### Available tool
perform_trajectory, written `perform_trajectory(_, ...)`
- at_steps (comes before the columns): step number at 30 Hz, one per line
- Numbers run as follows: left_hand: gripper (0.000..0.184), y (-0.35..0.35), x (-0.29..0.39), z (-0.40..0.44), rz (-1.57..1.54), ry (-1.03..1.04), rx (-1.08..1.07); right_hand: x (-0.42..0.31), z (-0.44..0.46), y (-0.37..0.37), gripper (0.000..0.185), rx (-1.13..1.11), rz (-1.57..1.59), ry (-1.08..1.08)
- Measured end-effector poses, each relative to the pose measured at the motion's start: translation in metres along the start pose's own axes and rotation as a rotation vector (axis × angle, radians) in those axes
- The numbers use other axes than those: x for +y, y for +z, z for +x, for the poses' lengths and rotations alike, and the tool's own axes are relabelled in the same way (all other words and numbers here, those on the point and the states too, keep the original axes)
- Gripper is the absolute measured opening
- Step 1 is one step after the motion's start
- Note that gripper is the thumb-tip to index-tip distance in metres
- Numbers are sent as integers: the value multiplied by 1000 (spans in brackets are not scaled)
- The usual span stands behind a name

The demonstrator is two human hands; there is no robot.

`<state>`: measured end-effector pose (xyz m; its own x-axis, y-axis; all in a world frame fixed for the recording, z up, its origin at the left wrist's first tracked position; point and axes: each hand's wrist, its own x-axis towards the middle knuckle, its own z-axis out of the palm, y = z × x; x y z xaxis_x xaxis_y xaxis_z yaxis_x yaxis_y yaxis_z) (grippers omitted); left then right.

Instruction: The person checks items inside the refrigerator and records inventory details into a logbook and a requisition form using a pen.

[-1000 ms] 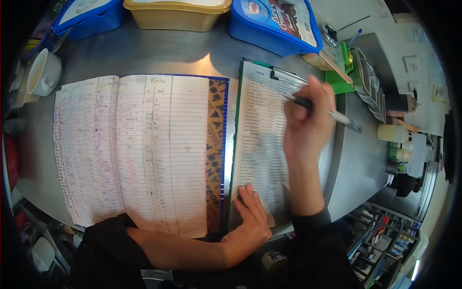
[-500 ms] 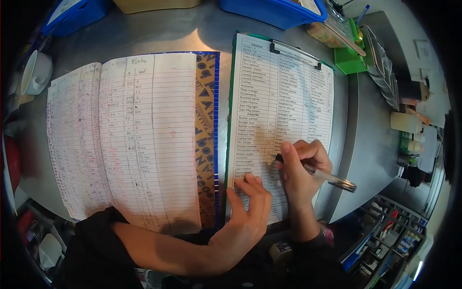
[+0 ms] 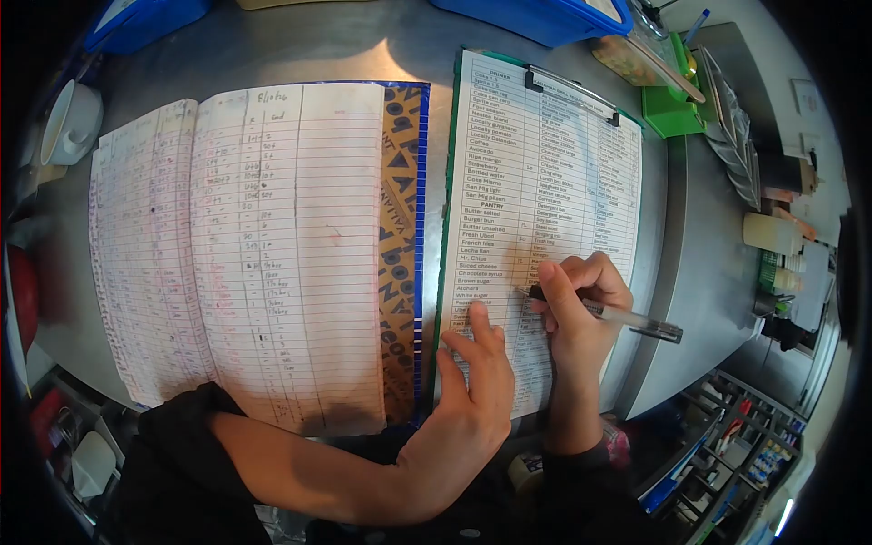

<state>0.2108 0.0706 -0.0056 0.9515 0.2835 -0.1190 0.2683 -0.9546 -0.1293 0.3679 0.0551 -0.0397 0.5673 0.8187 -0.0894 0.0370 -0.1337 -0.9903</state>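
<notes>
A printed list (image 3: pixel 581 182) lies under the metal clip of a green clipboard (image 3: pixel 447 272). My right hand (image 3: pixel 581 318) is closed round a black pen (image 3: pixel 636 322), whose tip is at the list beside the lower pantry rows. With its fingers apart, my left hand (image 3: pixel 472 381) rests on the lower left part of the same sheet, and its fingertips cover some rows. To the left, an open notebook (image 3: pixel 291 245) with handwritten columns lies flat, its patterned brown and blue cover (image 3: pixel 400 227) showing along the right edge.
Blue tubs (image 3: pixel 536 20) (image 3: pixel 136 20) stand at the back of the metal counter (image 3: pixel 318 54). A white cup (image 3: pixel 73 123) is at the far left. Back right are a green holder (image 3: pixel 672 111) and stacked metal trays (image 3: pixel 727 127). Shelves with small items (image 3: pixel 754 436) are at lower right.
The right hand has come down from the top of the list to its lower middle, bringing the pen tip to the sheet. The left fingers have moved up the page. The camera view has shifted.
</notes>
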Motion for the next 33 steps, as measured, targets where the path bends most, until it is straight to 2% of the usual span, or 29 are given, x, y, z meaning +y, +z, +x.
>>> perform_trajectory(4, 39, -2, -1, -1, 15, 43, -16, 0, -10, 3, 27, 53, 22, -17)
perform_trajectory(6, 41, -2, -1, -1, 15, 55, -36, 5, -14, 3, 27, 85, -26, -121)
perform_trajectory(10, 40, -6, -5, 1, -33, 51, -29, 4, -13, 4, 28, 111, -64, -129)
perform_trajectory(13, 38, -6, -7, 3, -56, 152, -28, 2, -7, -2, 28, 44, -21, -75)
perform_trajectory(16, 36, -1, -2, 2, -6, 89, 21, 3, -2, -8, 28, -55, 39, -53)
perform_trajectory(20, 38, 2, 3, 2, 32, 78, 25, 8, -5, -5, 26, -34, 103, -90)
perform_trajectory(22, 40, 2, 4, 2, 40, 70, 24, 3, -7, -1, 21, 16, -38, -55)
perform_trajectory(25, 43, 3, 5, 2, 9, 58, 26, 0, -9, 0, 17, 5, -2, -10)
perform_trajectory(28, 40, 0, -1, 5, 6, 66, 29, 6, -4, -2, 16, -14, -9, -81)
perform_trajectory(31, 35, 1, -8, 8, -111, 73, 53, -2, 0, 0, 18, -18, -8, -6)
perform_trajectory(33, 29, 7, -8, 10, -246, -23, 157, -10, 4, 1, 18, -37, 0, 25)
